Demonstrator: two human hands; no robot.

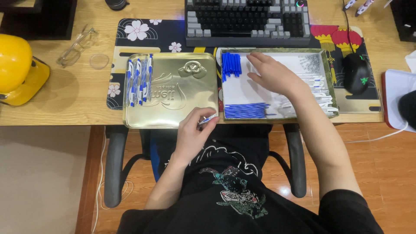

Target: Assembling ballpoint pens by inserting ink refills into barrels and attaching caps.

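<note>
My left hand (193, 132) pinches a small white and blue pen part (208, 120) at the desk's front edge, just below the gold tin lid (177, 93). Several finished white and blue pens (138, 80) lie in a row on the lid's left side. My right hand (271, 71) rests palm down, fingers spread, inside the shallow white tray (234, 89), next to a bunch of blue pen caps (231, 64). Blue refills (245, 111) lie along the tray's front, and white pen barrels (318, 89) fill its right side.
A keyboard (247, 21) sits behind the tray on a patterned desk mat (147, 39). A black mouse (356, 73) is to the right, a yellow helmet (17, 69) far left, with glasses (78, 45) and a clear round lid (99, 61) nearby. Chair armrests (115, 164) flank my lap.
</note>
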